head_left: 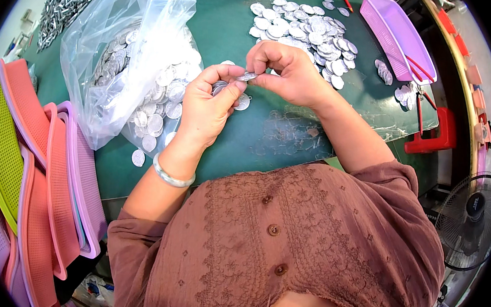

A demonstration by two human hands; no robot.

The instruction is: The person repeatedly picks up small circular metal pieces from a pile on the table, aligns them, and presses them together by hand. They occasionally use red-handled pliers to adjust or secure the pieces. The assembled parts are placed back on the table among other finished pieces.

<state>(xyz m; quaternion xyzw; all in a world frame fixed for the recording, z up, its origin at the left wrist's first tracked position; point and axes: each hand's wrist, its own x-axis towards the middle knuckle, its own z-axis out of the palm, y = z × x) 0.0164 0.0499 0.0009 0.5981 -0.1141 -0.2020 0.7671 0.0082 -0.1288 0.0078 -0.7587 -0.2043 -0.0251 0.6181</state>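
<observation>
My left hand (209, 101) is closed, with thumb and index finger pinching the edge of a silver coin-like disc (246, 76). More discs show partly in its palm, behind the thumb. The right hand (288, 72) pinches the other side of that same disc, so the two hands meet over the table. Beside the left hand, a clear plastic bag (83, 111) lies open with many silver discs (160, 94) spilling out toward me. Just beyond my right hand spreads a loose pile of similar discs (305, 27).
The green table (239, 145) has a worn front edge. A purple basket (403, 31) with red-handled pliers (420, 69) stands at the right, small disc stacks (383, 72) beside it. Nested coloured baskets (28, 107) crowd the left. Lower right is a fan (473, 222).
</observation>
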